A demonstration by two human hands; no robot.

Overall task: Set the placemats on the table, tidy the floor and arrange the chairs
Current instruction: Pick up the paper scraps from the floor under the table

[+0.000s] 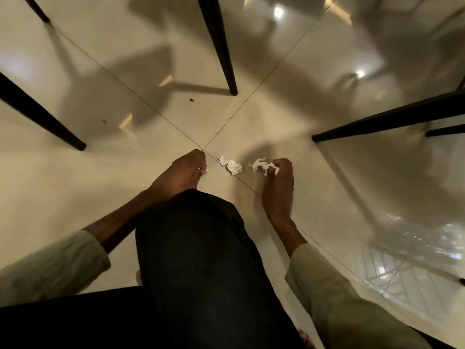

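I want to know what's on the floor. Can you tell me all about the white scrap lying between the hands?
The scrap is a small crumpled piece of white paper or tissue, twisted and creased. It lies loose on the shiny tile floor, right on a grout line. Neither hand touches it.

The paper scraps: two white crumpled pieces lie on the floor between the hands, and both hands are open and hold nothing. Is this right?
Not quite. Two white crumpled paper scraps do lie on the floor between the hands, but the hands are not open. In the head view the left hand has its fingers curled around a white bit, and the right hand pinches the end of one scrap.
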